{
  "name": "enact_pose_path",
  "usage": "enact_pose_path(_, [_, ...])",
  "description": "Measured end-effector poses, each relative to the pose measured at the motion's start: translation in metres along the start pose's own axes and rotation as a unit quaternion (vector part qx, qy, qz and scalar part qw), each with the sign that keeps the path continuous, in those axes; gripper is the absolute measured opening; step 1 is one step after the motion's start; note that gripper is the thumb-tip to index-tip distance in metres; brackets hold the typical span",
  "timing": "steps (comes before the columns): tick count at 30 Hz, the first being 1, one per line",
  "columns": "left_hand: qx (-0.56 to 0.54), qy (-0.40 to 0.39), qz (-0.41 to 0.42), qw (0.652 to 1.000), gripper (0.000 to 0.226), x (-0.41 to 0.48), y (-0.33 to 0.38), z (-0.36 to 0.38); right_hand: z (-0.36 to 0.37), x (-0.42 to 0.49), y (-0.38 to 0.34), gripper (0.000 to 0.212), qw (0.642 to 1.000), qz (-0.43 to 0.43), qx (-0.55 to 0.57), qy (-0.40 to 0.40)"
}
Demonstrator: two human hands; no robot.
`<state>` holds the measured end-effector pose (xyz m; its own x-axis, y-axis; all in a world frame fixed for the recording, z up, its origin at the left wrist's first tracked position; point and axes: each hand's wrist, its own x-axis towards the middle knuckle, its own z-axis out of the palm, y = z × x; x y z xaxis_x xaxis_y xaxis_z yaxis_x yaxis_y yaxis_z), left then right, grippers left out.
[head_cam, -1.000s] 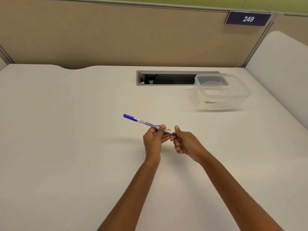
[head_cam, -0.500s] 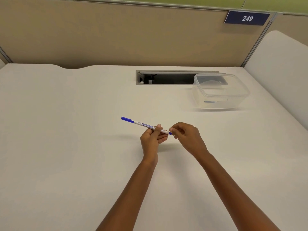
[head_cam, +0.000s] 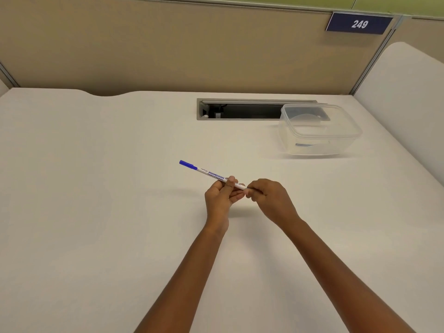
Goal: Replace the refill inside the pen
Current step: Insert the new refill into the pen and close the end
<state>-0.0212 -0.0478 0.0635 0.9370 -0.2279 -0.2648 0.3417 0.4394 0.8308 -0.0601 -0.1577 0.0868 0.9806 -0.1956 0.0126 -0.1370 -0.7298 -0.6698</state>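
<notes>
A white pen (head_cam: 211,174) with a blue cap at its far-left end is held above the middle of the white table (head_cam: 96,212). My left hand (head_cam: 221,195) grips the barrel near its right end, thumb on top. My right hand (head_cam: 269,198) is turned palm down, and its fingertips pinch the pen's right end, which they hide. The pen points up and to the left.
A clear plastic container (head_cam: 319,131) with something small and dark inside stands at the back right. Behind it, a cable slot (head_cam: 240,110) is cut into the table. A beige partition with a "249" sign (head_cam: 359,24) closes off the back.
My right hand has rolled over from palm sideways to palm down and covered the pen's blue right tip. The pen's capped end has dipped slightly; my left hand keeps its grip.
</notes>
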Motion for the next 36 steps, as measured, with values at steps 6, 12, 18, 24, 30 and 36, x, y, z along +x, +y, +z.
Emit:
enact_pose_path(6, [0.032, -0.012, 0.010, 0.999, 0.013, 0.000, -0.003, -0.002, -0.006, 0.007, 0.004, 0.033, 0.977, 0.083, 0.182, -0.075])
enact_pose_path(12, [0.059, -0.025, 0.020, 0.998, 0.016, -0.001, -0.006, -0.007, -0.009, 0.010, 0.008, 0.029, 0.926, 0.179, 0.292, -0.160])
enact_pose_path(18, [0.083, -0.074, 0.022, 0.994, 0.018, -0.001, -0.005, -0.006, -0.010, 0.004, 0.017, 0.029, 0.796, 0.284, 0.476, -0.242])
enact_pose_path(24, [0.113, -0.050, 0.021, 0.992, 0.019, 0.002, -0.004, -0.005, -0.016, 0.006, 0.015, 0.041, 0.893, 0.211, 0.324, -0.231])
enact_pose_path(30, [0.214, -0.056, 0.015, 0.975, 0.023, 0.008, -0.004, -0.006, -0.010, 0.017, 0.011, 0.031, 0.986, 0.105, 0.126, -0.024])
enact_pose_path(36, [0.339, -0.105, 0.011, 0.935, 0.015, 0.011, -0.010, -0.009, 0.002, 0.030, -0.006, 0.011, 0.992, 0.054, 0.118, 0.005])
